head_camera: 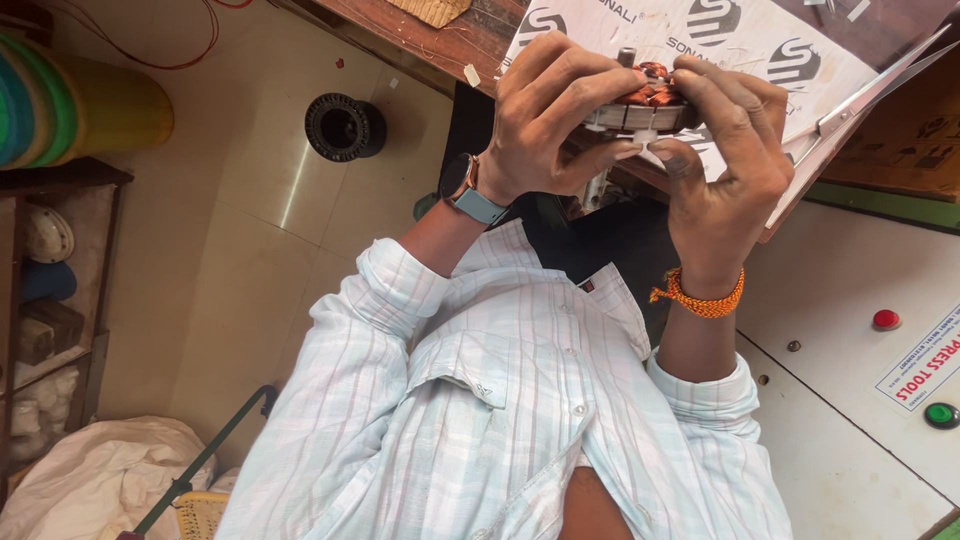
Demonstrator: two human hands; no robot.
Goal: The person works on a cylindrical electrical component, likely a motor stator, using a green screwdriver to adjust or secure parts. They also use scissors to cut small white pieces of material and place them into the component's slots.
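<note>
Both my hands hold a round metal motor stator [642, 112] with copper windings in front of my chest. My left hand [550, 110], with a grey-strapped watch on the wrist, wraps its fingers over the stator's left side and top. My right hand [722, 165], with an orange thread band at the wrist, grips the right side, its thumb pressing near a small white piece on the lower rim. Fingers hide most of the stator. My white striped shirt [500, 400] fills the lower frame.
A white printed sheet [750, 45] lies on a wooden bench [420, 35], with scissors [860, 95] at its right edge. A white machine panel [850, 300] carries a red button [886, 319] and a green button [941, 414]. A black spool [345, 127] sits on the floor; shelves [50, 280] stand at left.
</note>
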